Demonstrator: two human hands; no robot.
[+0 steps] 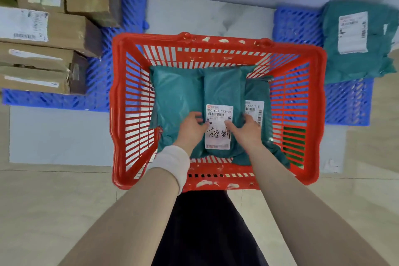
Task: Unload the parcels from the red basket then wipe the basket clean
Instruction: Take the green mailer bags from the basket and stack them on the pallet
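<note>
The red basket [218, 44] stands on the floor in front of me, holding three teal plastic parcels. The narrow top parcel [224, 90] carries a white label with handwriting. My left hand [191, 126] grips its left edge and my right hand [245, 128] grips its right edge, both reaching down inside the basket. A wider teal parcel [176, 97] lies under it on the left, and another labelled teal parcel [258, 97] lies on the right.
A blue pallet [300, 24] at the right carries a teal parcel [354, 41]. Stacked cardboard boxes [54, 28] sit on another blue pallet [97, 84] at the left. A white wristband wraps my left wrist. Tiled floor surrounds the basket.
</note>
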